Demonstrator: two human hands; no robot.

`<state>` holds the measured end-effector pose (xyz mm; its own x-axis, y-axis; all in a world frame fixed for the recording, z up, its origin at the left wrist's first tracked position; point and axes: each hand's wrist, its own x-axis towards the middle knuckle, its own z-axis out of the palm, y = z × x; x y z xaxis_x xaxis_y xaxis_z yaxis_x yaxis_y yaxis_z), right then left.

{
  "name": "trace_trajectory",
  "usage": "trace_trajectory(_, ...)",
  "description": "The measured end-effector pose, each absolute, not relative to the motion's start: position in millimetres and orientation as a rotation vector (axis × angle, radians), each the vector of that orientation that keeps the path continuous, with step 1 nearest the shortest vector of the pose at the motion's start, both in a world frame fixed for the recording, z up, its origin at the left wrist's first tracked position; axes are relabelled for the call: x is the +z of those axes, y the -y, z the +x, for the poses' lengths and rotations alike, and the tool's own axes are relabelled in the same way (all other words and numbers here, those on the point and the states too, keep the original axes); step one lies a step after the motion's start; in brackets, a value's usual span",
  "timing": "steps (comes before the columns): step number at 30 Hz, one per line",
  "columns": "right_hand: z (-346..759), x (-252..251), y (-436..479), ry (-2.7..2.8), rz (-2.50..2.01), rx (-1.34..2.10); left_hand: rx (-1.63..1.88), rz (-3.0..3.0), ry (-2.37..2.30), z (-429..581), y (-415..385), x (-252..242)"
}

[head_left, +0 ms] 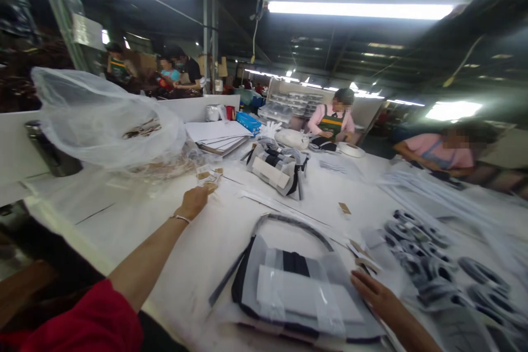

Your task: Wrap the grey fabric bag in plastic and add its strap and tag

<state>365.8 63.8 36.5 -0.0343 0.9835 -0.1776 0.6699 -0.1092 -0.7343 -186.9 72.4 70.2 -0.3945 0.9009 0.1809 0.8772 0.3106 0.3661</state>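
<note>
Tag-fetching, likely: left hand [193,202] curls over the brown tags [207,175] - grip unclear; right hand [373,291] lies open on the grey bag [289,291]. Lifting one needs a fine pinch.

Logged white over table top [177,264]. At 6 o'clock, grey fabric panel [297,286] with black centre band and black edging, under clear film. At 10 o'clock of panel, tan and brown tags [208,177]. At 8 o'clock, red sleeve [82,324]. At 10 o'clock, milky translucent plastic bag [103,121]. At 9 o'clock, dark grey flask [49,151]. At 12 o'clock, blue box [248,121], red cup [230,113]. At 1 o'clock, pink shirt [319,115], green apron [331,124] with orange stripe. At 3 o'clock, grey-and-black coiled straps [433,264].
</note>
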Motion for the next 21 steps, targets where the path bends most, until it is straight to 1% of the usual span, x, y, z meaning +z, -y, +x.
trace_trajectory(4, 354.5, 65.5, -69.9, 1.71, -1.841, 0.637, 0.827, 1.505, -2.34, -184.8, -39.5, 89.3)
trace_trajectory(6, 327.9, 90.1, -61.3, 1.747, -1.77, 0.65, 0.908, 1.488, -2.153, -177.0, -19.8, 99.8)
trace_trajectory(9, 266.0, 128.0, -34.1, 1.813, -1.535, 0.909, 0.972, 1.492, -1.869, -158.1, 12.4, 119.2)
trace_trajectory(13, 179.1, 157.6, 4.8, 1.806, -1.163, 1.411, 1.038, 1.425, -1.48, -131.4, 53.5, 149.3)
trace_trajectory(16, 135.2, 160.6, 25.2, 1.659, -0.886, 1.724, 1.095, 1.341, -1.252, -115.1, 77.5, 168.1)
trace_trajectory(19, 111.8, 156.0, 38.6, 1.494, -0.702, 2.026, 1.11, 1.372, -1.202, -103.7, 94.3, 179.9)
trace_trajectory(21, 104.4, 152.7, 44.6, 1.4, -0.617, 2.159, 1.107, 1.405, -1.181, -98.7, 102.1, 183.5)
